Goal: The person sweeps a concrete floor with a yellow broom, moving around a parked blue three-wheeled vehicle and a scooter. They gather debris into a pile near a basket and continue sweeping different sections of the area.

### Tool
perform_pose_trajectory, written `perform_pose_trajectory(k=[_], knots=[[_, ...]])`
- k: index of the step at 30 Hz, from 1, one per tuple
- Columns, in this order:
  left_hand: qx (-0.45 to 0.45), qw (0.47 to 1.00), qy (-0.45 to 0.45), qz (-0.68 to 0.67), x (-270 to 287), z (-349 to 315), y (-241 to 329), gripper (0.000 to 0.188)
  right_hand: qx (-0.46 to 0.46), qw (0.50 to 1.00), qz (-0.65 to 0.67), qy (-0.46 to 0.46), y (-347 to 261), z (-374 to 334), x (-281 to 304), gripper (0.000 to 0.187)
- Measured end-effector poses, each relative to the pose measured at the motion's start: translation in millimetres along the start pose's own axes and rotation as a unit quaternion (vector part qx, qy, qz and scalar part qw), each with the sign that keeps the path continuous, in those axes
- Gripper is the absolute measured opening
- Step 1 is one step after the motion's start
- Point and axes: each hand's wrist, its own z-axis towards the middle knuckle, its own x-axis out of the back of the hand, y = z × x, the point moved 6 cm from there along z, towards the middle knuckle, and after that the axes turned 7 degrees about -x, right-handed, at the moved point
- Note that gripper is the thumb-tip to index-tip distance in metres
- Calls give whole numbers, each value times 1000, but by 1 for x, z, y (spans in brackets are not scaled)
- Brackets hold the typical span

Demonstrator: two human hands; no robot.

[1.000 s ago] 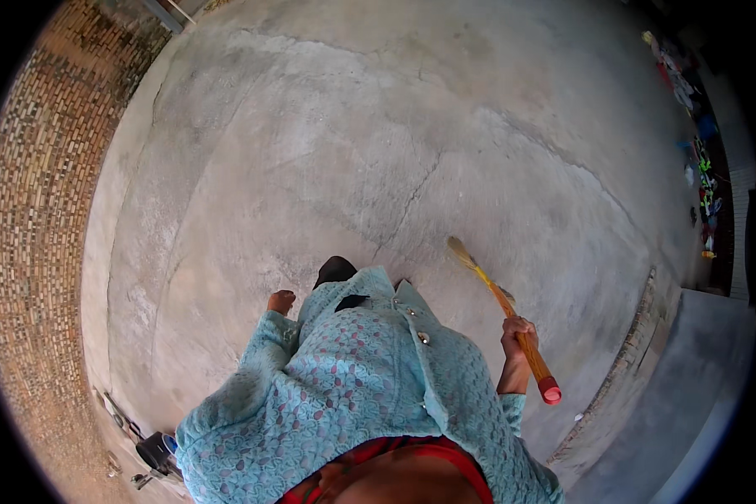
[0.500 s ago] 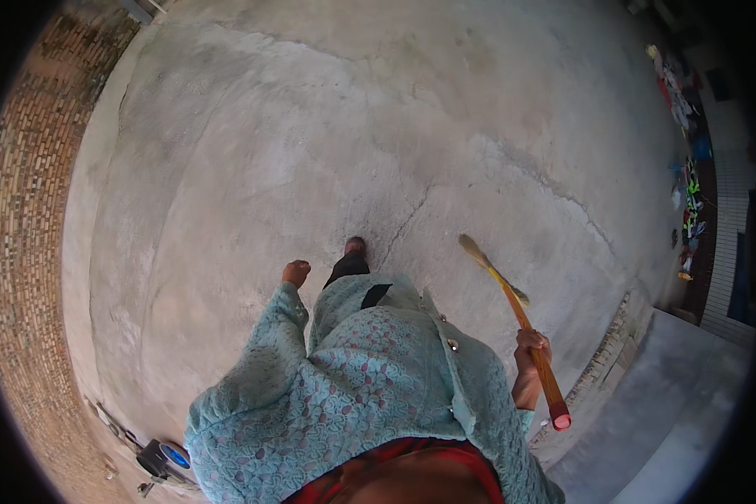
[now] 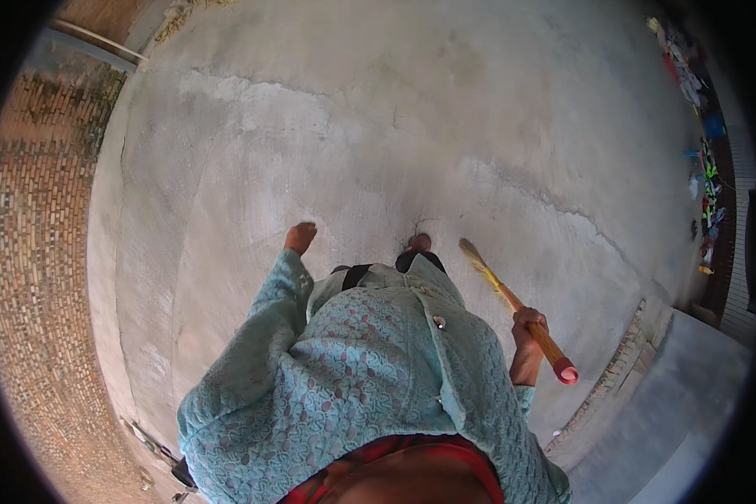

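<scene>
My right hand (image 3: 528,329) is wrapped around the wooden handle of a broom (image 3: 553,351). The handle's red-capped end points back toward me, and its yellowish bristles point forward and slightly left, above the concrete floor. Out in front of my body on the left, my left hand (image 3: 301,238) is closed, with nothing visible in it. A shoe (image 3: 419,242) of mine shows on the floor between the two hands, below the hem of my light blue textured jacket (image 3: 370,353).
Cracked concrete ground (image 3: 378,151) spreads ahead. A brick wall (image 3: 42,218) runs along the left. At the far right lies a row of colourful items (image 3: 707,197). A low brick edge (image 3: 606,370) borders a smooth grey slab (image 3: 689,378) at the lower right.
I have stepped forward; a shoe now shows further right. My left hand has swung forward and up. My right hand still grips the broom, raised slightly.
</scene>
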Motion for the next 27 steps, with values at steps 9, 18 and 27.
perform_pose_trajectory(k=[9, 18, 27], knots=[[351, 918, -36, -182, 8, -62, -4, 12, -56, 996, -62, -32, -13, 106, -134, 11], [388, 894, -98, -201, -13, 119, 21, 18, -24, 998, -44, -34, 13, 164, -282, 12], [-179, 981, 78, 11, 46, 532, 203, 28, 9, 1000, -12, -10, 11, 225, -360, 11]])
